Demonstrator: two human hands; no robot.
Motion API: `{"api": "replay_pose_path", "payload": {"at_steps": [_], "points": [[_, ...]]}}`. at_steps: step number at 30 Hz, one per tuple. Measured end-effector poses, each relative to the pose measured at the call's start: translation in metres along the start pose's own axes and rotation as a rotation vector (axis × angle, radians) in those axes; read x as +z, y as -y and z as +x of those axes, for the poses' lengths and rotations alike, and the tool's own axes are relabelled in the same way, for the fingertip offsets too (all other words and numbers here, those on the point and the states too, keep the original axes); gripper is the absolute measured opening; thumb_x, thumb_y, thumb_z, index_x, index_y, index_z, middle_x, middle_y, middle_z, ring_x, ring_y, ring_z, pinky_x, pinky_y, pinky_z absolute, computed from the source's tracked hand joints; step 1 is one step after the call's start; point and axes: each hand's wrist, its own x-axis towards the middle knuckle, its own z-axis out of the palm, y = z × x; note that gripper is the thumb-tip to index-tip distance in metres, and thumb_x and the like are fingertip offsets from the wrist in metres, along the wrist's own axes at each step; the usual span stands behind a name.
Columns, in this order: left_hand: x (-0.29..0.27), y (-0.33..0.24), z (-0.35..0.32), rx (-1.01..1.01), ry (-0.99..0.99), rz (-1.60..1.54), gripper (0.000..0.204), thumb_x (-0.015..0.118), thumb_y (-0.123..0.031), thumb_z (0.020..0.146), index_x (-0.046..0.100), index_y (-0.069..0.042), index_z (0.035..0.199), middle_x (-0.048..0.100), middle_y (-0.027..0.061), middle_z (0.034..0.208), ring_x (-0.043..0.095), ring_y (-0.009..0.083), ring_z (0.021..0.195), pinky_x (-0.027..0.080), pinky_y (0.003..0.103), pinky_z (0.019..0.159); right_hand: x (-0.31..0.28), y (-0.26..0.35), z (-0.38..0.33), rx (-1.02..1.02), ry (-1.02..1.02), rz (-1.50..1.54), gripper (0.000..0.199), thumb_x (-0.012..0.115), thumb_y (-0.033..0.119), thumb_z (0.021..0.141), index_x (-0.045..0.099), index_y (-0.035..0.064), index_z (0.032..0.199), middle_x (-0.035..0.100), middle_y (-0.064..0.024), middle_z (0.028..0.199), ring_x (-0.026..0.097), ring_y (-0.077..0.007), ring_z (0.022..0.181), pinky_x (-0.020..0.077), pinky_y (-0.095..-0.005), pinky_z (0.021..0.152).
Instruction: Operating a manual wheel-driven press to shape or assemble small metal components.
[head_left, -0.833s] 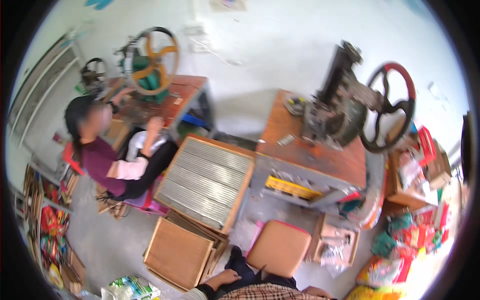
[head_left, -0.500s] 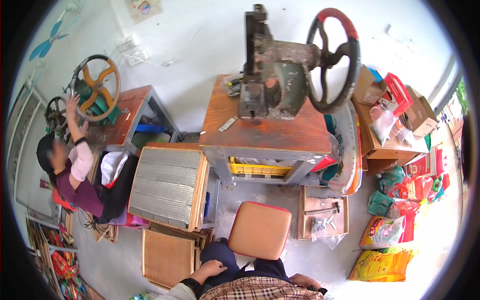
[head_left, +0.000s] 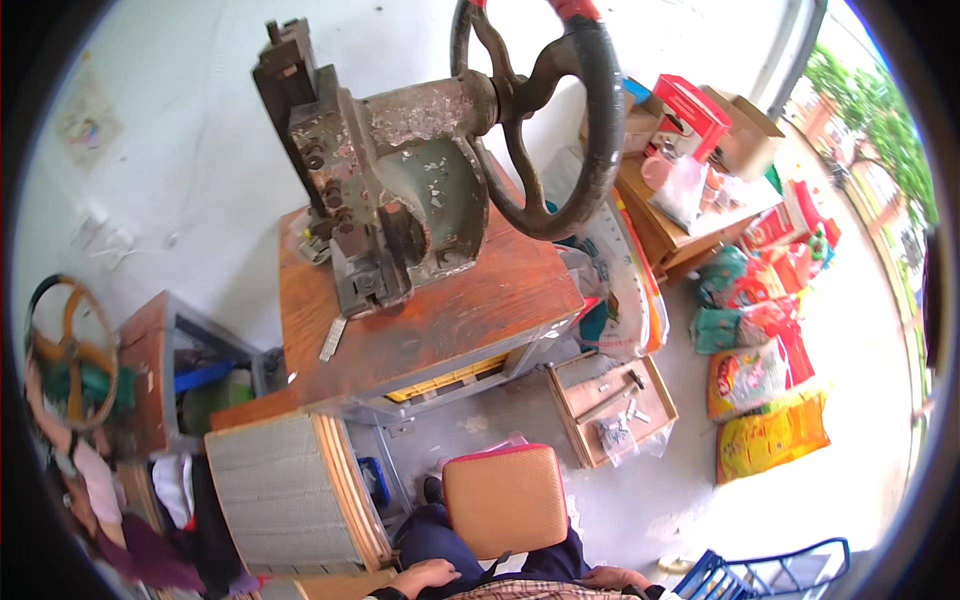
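Bare and released, my left hand [head_left: 425, 577] lay flat on my dark-trousered thigh [head_left: 440, 535]; my right hand [head_left: 610, 578] rested near the other thigh, grip not discernible. Orange padded stool [head_left: 505, 498] stood just beyond my knees. Farther: wooden workbench [head_left: 440, 325] bearing an iron press [head_left: 400, 200] with its handwheel [head_left: 570, 130]. Left: ribbed grey stack [head_left: 275, 495]. Right: open wooden drawer [head_left: 610, 405], coloured sacks [head_left: 765, 405].

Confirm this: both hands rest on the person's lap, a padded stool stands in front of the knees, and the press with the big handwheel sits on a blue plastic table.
Not quite. The head view shows the press on a reddish-brown wooden table, not a blue plastic one. The rest holds: the left hand and right hand rest on the lap, and the stool stands in front of the knees.
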Motion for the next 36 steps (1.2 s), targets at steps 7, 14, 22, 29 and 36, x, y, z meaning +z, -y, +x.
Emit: {"api": "replay_pose_path", "payload": {"at_steps": [7,14,22,29,36], "points": [[-0.063,0.014,0.041,0.148,0.041,0.000,0.046,0.049,-0.050,0.087,0.064,-0.014,0.112,0.061,0.0111,0.117,0.057,0.0305,0.110,0.046,0.043,0.090,-0.017,0.133,-0.127,0.291,-0.081,-0.013,0.065,0.049,0.065,0.082,0.067,0.0053,0.101,0.068,-0.0122,0.094,0.063,-0.0237,0.089,0.0489,-0.0362,0.078],[-0.099,0.028,0.047,0.204,-0.028,-0.067,0.046,0.050,-0.048,0.087,0.066,-0.008,0.104,0.065,0.0156,0.105,0.060,0.0341,0.100,0.047,0.043,0.086,-0.069,0.216,-0.159,0.260,-0.167,-0.473,0.063,0.037,0.058,0.090,0.070,0.0042,0.091,0.067,-0.0180,0.089,0.065,-0.0322,0.082,0.0493,-0.0393,0.080],[-0.138,0.049,0.090,0.074,-0.472,-0.148,0.042,0.055,-0.044,0.084,0.067,-0.007,0.101,0.066,0.0179,0.099,0.062,0.0343,0.098,0.048,0.043,0.085,-0.174,0.233,-0.130,-0.089,-0.373,-0.788,0.058,0.041,0.057,0.089,0.070,0.0077,0.095,0.067,-0.0183,0.090,0.063,-0.0350,0.088,0.0493,-0.0423,0.081],[-0.214,-0.037,0.120,0.286,-0.619,-0.323,0.040,0.053,-0.044,0.087,0.066,-0.010,0.104,0.065,0.0156,0.100,0.060,0.0328,0.093,0.047,0.043,0.081,-0.401,0.163,-0.070,-0.296,-1.002,-0.243,0.044,0.059,0.049,0.080,0.070,0.0109,0.099,0.067,-0.0147,0.095,0.063,-0.0346,0.089,0.0499,-0.0418,0.080],[-0.223,-0.043,0.095,0.151,-0.682,-0.343,0.032,0.054,-0.036,0.092,0.066,-0.011,0.106,0.065,0.0132,0.097,0.061,0.0298,0.083,0.047,0.041,0.075,-0.565,0.154,-0.096,-0.149,-1.518,0.216,0.042,0.067,0.023,0.074,0.063,0.0068,0.113,0.056,-0.0218,0.116,0.058,-0.0372,0.103,0.0480,-0.0405,0.090]]}}
